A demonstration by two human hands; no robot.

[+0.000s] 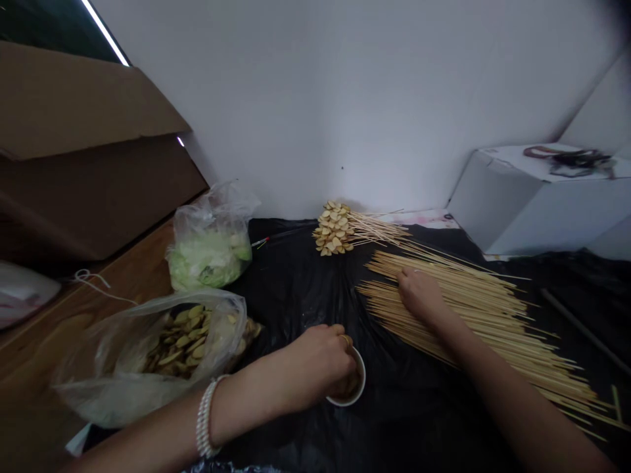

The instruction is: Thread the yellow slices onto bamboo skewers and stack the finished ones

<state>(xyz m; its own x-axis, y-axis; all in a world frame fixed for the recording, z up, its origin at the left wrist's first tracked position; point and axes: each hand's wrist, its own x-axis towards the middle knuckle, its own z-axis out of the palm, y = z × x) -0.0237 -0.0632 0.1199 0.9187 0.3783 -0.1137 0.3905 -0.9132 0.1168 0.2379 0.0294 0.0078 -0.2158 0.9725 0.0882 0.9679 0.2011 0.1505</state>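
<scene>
My left hand [318,361] reaches over a small white cup [363,383], its fingers curled down into it. Brownish contents show inside the cup, but the fingertips and whatever they grip are hidden. My right hand [418,289] lies on a wide spread of bamboo skewers [478,322], fingers closed around the skewers near their left ends. Behind them, several skewers threaded with pale slices [334,230], which look like potato, are stacked together. Loose slices of the same sort [185,338] fill an open clear plastic bag [116,358] to the left of my left hand.
A clear bag of pale green leaves [210,253] stands at the back left, beside a large cardboard box [89,190]. At the right back is a white box [532,203] with cords on top. Black plastic sheeting [296,282] covers the wooden surface.
</scene>
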